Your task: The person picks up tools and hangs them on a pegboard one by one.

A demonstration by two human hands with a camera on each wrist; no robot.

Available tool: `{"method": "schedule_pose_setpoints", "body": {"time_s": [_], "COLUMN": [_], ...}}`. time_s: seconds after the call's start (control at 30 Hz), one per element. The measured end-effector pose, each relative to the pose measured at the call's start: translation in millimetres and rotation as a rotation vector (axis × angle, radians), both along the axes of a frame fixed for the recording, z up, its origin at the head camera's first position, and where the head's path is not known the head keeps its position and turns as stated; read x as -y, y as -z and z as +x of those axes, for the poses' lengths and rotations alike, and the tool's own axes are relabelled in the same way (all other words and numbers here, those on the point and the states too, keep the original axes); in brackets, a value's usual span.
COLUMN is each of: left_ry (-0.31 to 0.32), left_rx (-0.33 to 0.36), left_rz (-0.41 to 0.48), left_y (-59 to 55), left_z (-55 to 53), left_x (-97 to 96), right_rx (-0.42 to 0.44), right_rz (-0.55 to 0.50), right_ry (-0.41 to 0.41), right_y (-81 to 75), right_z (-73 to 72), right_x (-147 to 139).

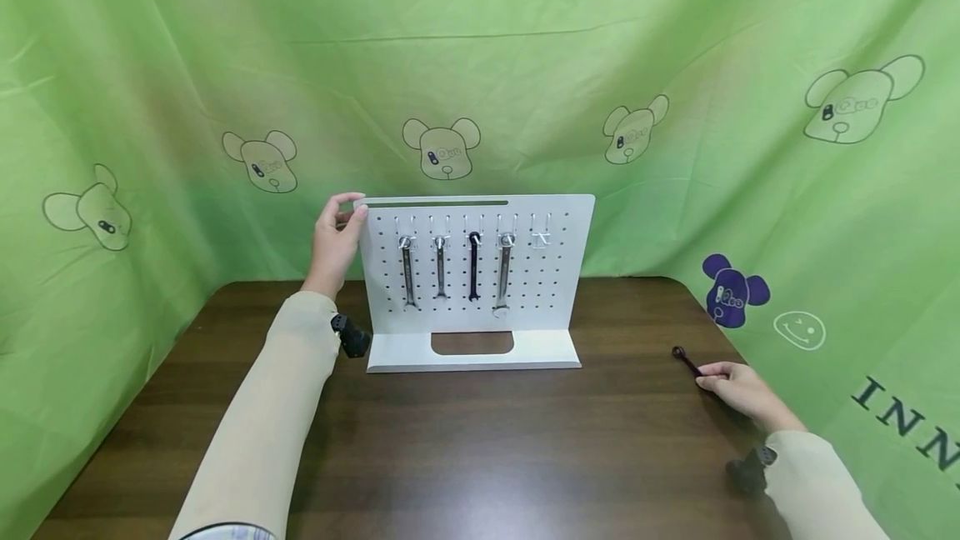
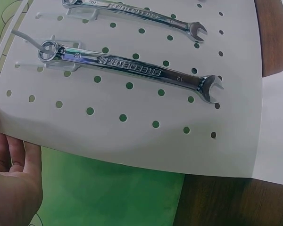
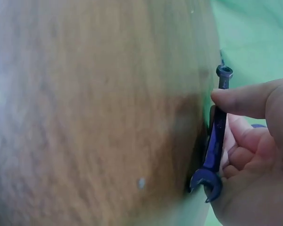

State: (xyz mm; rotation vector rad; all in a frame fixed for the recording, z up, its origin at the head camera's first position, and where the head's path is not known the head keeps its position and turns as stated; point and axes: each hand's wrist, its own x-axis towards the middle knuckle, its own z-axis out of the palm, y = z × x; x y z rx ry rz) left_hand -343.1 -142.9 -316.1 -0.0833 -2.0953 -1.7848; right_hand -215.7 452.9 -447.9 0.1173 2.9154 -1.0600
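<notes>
A white pegboard stand point(image 1: 465, 348) stands upright on the table. My left hand point(image 1: 335, 244) grips its upper left corner, thumb on the front and fingers at the back; the left wrist view shows the left hand point(image 2: 16, 181) at the board's edge. Hanging from hooks are a chrome combination wrench point(image 1: 408, 273), a second chrome wrench point(image 1: 441, 269), a black wrench point(image 1: 474, 269) and a wider chrome wrench point(image 1: 504, 273). At the table's right side, my right hand point(image 1: 742, 394) pinches a dark combination wrench point(image 3: 217, 132) between thumb and fingers, its ring end pointing away from the palm.
Another wire hook point(image 1: 541, 240) sits at the right of the wrench row. The brown table point(image 1: 480, 448) extends in front of the stand. A green curtain point(image 1: 525, 40) with printed bear heads hangs behind and along both sides.
</notes>
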Motion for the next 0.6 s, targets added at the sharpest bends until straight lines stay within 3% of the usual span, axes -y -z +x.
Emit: {"method": "schedule_pose_setpoints", "body": {"time_s": [0.43,0.6], "left_ry": [-0.009,-0.012], "left_rx": [-0.018,-0.018], "left_rz": [0.011,0.001], "left_y": [0.7,-0.4], "left_z": [-1.8,-1.0], "left_x": [-0.4,-0.3], "right_rx": [0.021,0.016], "right_rz": [-0.075,-0.180], "right_ry": [-0.097,-0.167], "right_y": [-12.9,-20.0], "right_z": [-3.7,-8.0], "right_x": [29.0,48.3]}}
